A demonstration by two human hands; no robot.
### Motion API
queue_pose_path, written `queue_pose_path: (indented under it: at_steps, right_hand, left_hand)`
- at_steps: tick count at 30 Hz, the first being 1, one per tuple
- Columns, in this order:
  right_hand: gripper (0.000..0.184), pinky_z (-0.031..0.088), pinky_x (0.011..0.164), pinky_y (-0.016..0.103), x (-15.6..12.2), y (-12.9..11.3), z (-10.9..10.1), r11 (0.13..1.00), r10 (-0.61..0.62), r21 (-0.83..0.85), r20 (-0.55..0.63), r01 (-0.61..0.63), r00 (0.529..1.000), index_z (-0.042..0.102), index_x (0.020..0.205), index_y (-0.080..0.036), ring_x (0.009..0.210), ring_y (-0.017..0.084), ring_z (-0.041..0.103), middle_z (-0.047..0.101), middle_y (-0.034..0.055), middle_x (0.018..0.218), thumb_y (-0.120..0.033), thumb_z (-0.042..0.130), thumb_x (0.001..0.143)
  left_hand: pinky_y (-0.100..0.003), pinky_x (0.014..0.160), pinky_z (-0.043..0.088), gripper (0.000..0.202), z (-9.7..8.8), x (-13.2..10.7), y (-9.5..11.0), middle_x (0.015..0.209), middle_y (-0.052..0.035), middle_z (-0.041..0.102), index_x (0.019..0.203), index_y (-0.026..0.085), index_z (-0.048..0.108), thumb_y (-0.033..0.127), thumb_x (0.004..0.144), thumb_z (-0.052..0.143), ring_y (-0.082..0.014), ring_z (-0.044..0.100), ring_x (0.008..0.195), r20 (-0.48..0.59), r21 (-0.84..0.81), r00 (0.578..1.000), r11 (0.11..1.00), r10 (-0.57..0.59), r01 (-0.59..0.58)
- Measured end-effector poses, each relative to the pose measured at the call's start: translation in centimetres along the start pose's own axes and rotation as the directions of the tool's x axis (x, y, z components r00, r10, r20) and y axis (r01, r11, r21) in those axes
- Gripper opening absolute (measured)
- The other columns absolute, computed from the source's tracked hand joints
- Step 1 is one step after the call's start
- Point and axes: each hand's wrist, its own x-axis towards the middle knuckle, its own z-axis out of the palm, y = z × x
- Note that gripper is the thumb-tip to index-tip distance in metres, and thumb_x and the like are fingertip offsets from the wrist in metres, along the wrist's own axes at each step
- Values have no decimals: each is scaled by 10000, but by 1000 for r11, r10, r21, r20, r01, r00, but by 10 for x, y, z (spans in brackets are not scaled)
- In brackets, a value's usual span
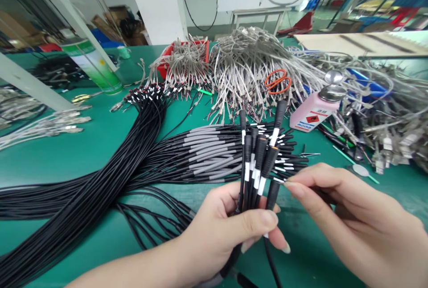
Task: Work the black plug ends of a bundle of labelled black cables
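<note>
Black connector cables [257,163] stand up in a small bunch in the left hand [227,230]. Its fingers wrap tight around the bunch, with the thumb pressed across the front. Each cable has a black plug on top and a white band under it. One plug [279,114] sticks up higher than the others.

Just to the right, the right hand [351,216] has its fingers pressed together, and the fingertips pinch one cable of the bunch.

Both hands are low over a green table [100,145]. Behind them lies a big pile of long black cables [133,154] with grey sleeves. Farther back is a heap of grey wires [247,65] with orange scissors [277,80] on top. A pink bottle [317,109] with a shiny metal top stands to the right.
</note>
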Motion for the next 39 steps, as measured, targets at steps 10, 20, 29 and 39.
queue_pose_path:
  at_steps: [10,20,29,39]
  right_hand:
    - [83,471,496,206,0,1,-2,1000,8,4,16,-8,1000,589,903,-316,588,113,633,680,-74,731,-305,537,966]
    - [75,487,474,218,0,2,0,1000,5,15,13,-6,1000,605,905,-296,599,139,668,704,-43,753,-297,548,954]
    - [169,536,516,174,2,0,-9,949,156,245,171,-196,973,662,828,-265,607,128,649,678,-29,701,-379,589,930]
    - [95,503,499,187,-1,1,-2,989,93,106,111,-105,990,638,879,-288,622,130,657,698,-45,743,-310,573,945]
  left_hand:
    - [-211,421,178,177,0,0,-1,649,-1,703,861,159,646,279,806,764,-34,334,436,-8,-1,1000,1000,1,-1]
    - [-214,422,183,204,0,0,0,657,-10,699,873,151,640,288,795,770,-39,329,439,-19,23,1000,1000,2,-1]
    - [-227,419,173,215,0,0,1,647,-15,699,848,153,633,305,790,773,-45,315,429,-29,34,1000,999,-7,8]
    - [-222,419,165,192,0,0,0,664,-2,704,873,159,640,291,809,764,-35,318,433,-22,13,1000,1000,-11,11]
